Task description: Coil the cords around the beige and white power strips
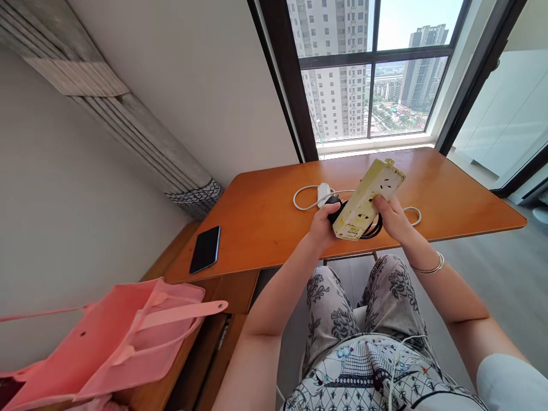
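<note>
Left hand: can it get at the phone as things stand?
Probably, if it lets go first: the left hand is occupied with the power strip and its black cord. The phone lies uncovered on the same table, with no visible obstacle between.

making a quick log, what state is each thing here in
Power strip: held up, tilted, nothing plugged into its visible face
Black cable: coiled beside the power strip
White block: lying on the table
White cable: loosely looped
Phone: flat, screen dark
Pink bag: gaping open
Curtain: gathered
</note>
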The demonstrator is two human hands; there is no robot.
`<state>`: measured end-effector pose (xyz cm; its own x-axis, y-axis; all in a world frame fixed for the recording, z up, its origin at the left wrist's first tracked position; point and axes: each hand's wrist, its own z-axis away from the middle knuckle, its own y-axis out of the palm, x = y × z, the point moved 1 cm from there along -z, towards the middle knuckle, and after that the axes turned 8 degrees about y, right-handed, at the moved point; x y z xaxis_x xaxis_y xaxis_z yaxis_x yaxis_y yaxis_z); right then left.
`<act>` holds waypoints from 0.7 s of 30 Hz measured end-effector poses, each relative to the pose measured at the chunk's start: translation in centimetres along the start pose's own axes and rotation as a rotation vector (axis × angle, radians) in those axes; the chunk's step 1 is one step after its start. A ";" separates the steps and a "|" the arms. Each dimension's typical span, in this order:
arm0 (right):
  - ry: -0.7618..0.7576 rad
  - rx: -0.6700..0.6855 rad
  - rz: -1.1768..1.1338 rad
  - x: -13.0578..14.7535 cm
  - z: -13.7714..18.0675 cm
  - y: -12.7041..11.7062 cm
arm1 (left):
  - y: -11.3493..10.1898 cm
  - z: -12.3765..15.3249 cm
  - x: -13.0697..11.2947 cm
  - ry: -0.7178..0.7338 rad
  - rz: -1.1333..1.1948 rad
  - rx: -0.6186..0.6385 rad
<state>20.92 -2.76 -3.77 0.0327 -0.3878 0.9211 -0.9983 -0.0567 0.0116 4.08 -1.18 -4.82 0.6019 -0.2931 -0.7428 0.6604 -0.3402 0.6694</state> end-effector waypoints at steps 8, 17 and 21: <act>0.477 0.115 -0.286 -1.6 -1.3 -0.9 | -2.3 -1.8 1.0 -0.095 -0.048 -0.085; 0.384 -0.130 -0.415 -3.6 -1.0 -0.3 | -2.9 -2.0 1.1 0.011 -0.071 -0.058; 0.379 -0.213 -0.484 -4.4 -1.2 -0.3 | -2.2 -1.2 2.3 0.128 -0.223 0.007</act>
<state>21.04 0.06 -7.41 0.5011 -0.0106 0.8653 -0.8638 0.0551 0.5009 4.54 -0.01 -8.01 0.4941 -0.0948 -0.8642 0.7802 -0.3903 0.4888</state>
